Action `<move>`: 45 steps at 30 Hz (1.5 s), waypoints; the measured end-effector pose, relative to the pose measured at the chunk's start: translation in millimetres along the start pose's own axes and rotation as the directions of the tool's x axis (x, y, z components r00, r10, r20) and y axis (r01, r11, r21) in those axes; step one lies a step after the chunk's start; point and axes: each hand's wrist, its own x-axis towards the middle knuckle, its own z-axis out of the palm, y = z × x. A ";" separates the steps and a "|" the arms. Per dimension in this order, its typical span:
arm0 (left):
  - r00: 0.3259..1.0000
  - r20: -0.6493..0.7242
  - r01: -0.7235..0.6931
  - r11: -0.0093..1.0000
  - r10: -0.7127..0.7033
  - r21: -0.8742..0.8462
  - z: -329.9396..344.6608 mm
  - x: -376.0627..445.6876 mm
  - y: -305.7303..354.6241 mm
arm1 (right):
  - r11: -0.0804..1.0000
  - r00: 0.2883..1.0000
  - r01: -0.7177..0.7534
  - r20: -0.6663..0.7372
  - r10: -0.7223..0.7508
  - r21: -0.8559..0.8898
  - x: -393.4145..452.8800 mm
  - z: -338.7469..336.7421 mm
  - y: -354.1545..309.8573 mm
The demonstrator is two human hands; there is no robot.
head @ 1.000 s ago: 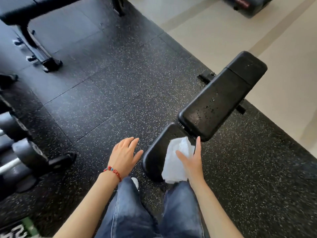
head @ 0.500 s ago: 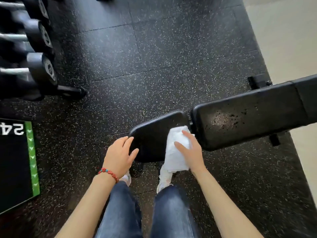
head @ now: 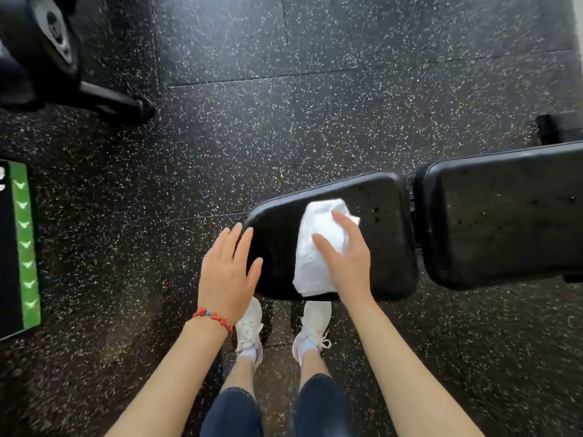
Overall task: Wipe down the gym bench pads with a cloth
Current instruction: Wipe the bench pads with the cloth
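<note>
A black gym bench lies across the lower right of the head view. Its smaller seat pad [head: 381, 209] is nearest me, and the longer back pad [head: 504, 216] runs off to the right. A folded white cloth [head: 318, 247] lies on the seat pad. My right hand [head: 347, 260] presses flat on the cloth with fingers spread. My left hand [head: 225, 272], with a red bead bracelet at the wrist, rests with straight fingers at the seat pad's left end. Dark specks dot both pads.
Speckled black rubber flooring [head: 284, 121] surrounds the bench. A dumbbell rack foot [head: 113, 102] with a dumbbell [head: 53, 33] stands at the upper left. A black and green mat [head: 22, 247] lies at the left edge. My white shoes [head: 312, 323] stand just below the seat pad.
The view has swung down and closer over the seat pad. My right hand with the cloth has moved further onto the seat pad. My left hand has reached the pad's left end.
</note>
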 end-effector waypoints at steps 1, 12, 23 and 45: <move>1.000 -0.020 -0.013 1.000 0.013 0.007 7.2 5.1 -5.0 | 1.000 1.000 0.008 -0.010 -0.008 -0.026 4.5 7.1 4.2; 0.984 -0.030 -0.172 0.983 0.175 0.069 68.5 26.6 -46.8 | 0.648 0.899 0.021 -0.269 -0.346 -0.761 1.6 46.5 50.9; 0.954 -0.159 -0.239 0.964 0.255 0.115 84.5 29.0 -57.4 | 0.418 0.775 0.067 -0.217 -0.594 -0.906 37.6 84.9 40.6; 0.922 -0.262 -0.245 0.953 0.286 0.178 104.4 37.2 -41.9 | 0.378 0.823 -0.050 -0.253 -0.508 -0.925 63.2 25.4 46.3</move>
